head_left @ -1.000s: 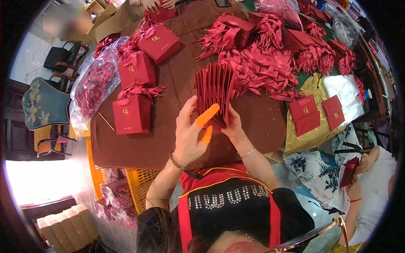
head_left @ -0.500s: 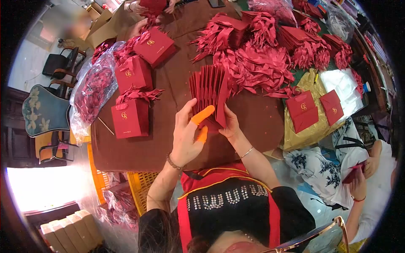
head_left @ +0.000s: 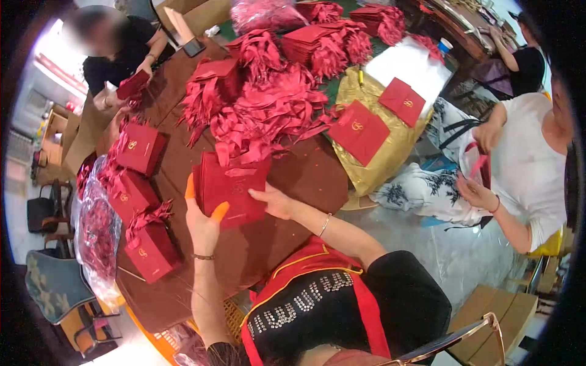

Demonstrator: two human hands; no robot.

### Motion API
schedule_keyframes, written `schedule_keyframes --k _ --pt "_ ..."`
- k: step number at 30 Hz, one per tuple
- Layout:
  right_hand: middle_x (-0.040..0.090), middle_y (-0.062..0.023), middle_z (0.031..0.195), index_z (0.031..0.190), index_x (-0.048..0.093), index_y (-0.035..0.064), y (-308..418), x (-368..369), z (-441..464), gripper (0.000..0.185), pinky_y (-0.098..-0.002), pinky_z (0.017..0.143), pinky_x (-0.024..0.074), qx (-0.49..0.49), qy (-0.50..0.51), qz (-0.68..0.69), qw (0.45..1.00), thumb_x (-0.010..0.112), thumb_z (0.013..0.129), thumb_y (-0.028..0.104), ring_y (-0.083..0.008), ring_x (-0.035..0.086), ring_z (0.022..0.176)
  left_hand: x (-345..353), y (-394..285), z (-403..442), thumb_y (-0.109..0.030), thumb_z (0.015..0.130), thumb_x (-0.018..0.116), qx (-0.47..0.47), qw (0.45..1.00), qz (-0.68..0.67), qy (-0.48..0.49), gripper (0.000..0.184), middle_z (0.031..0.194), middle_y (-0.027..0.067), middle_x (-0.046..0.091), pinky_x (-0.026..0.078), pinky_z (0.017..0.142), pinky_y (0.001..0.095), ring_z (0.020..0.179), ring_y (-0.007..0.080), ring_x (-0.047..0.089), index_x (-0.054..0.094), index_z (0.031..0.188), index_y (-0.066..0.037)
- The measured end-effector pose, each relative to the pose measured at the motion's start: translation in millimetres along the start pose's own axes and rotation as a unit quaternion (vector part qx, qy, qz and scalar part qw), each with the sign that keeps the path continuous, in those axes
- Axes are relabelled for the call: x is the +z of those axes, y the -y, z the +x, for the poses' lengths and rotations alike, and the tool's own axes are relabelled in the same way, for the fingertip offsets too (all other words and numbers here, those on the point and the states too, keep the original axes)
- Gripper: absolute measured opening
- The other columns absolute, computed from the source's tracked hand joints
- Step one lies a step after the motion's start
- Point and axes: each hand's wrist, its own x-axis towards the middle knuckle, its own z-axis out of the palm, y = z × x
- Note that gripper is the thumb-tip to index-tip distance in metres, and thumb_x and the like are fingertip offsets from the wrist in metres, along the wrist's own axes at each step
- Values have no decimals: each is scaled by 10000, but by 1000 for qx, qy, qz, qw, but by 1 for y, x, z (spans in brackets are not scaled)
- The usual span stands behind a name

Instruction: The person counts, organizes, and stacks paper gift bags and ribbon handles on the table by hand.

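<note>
A stack of flat dark-red paper gift bags (head_left: 231, 204) with a gold emblem is held over the brown table between my two hands. My left hand (head_left: 203, 226), with orange covers on two fingers, grips the stack at its left side and lower edge. My right hand (head_left: 273, 201) pinches the right side, its thumb lying on the front bag. Just beyond the stack spreads a heap of loose red ribbons (head_left: 262, 116). Finished-shaped red gift bags (head_left: 152, 251) stand in a row at the left.
Bundled red bags (head_left: 311, 46) with ribbons lie at the far side. Two flat bags (head_left: 359, 132) rest on a gold plastic sheet (head_left: 351, 177) at the right. One co-worker (head_left: 519, 140) sits right, handling a red ribboned piece; another (head_left: 119, 58) works at far left.
The view has swung to the right. The bags were fanned with their edges up; now they are pressed together, with the emblem face showing and my right thumb on it.
</note>
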Motion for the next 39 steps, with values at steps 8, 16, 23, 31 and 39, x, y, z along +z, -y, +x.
schedule_keyframes --k 8,16,23,31,39 --pt "512 -3 1020 1160 454 75 11 -6 -80 319 -223 809 376 -45 -237 -389 889 521 886 225 -70 466 910 1 -12 12 -109 594 726 184 843 473 180 702 957 154 522 459 706 405 840 336 544 426 1226 -48" --pt "540 -156 1138 1179 484 -4 30 2 -5 411 -328 895 368 -319 -212 -455 803 458 888 286 -260 514 1029 -8 -11 12 -174 553 756 237 833 424 265 836 1065 143 506 452 741 415 867 327 536 369 1285 -64" --pt "450 -148 1243 1193 468 -5 41 33 -2 402 -327 995 271 -299 -64 -508 805 405 884 243 -241 386 1185 -17 -14 14 -172 580 766 140 908 323 228 892 1292 167 369 472 832 392 1046 356 501 285 1327 -82" --pt "468 -110 1114 1129 494 -30 48 42 9 332 -288 964 284 -211 -68 -486 845 361 909 180 -201 413 1108 -35 6 0 -235 526 828 118 959 201 158 1051 1320 136 321 437 884 396 1068 320 483 200 1354 -74" --pt "367 -61 1230 1312 298 30 8 10 11 449 -295 1025 201 -229 -63 -371 898 271 948 292 -177 360 1138 3 63 -38 -79 544 827 50 973 -224 27 1273 1343 137 326 366 987 414 1179 262 420 -119 1389 -185"
